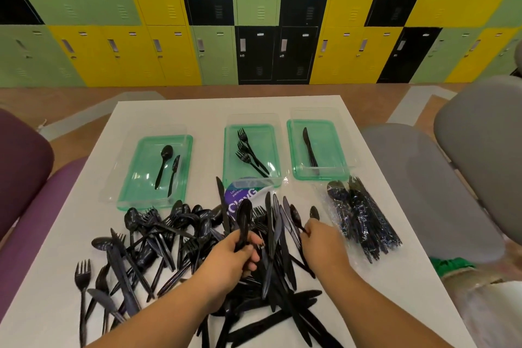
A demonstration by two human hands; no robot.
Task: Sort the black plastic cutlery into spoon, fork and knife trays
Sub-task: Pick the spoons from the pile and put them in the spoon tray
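Note:
A big heap of black plastic cutlery [175, 246] covers the near half of the white table [367, 277]. Three green trays stand behind it: the left tray [132, 195] holds two spoons, the middle tray [269, 138] three forks, the right tray [330, 135] one knife. My left hand [234, 260] is closed around a black spoon [244, 215] that points up over the heap. My right hand [322, 243] pinches the handle of another black spoon [295, 213] at the heap's right side.
A clear plastic bag of black cutlery [364, 223] lies at the right of the heap. A purple-and-white wrapper [240, 195] sits under the middle tray's near edge. Grey chairs [452, 178] stand at the right, purple seats [25, 167] at the left, lockers behind.

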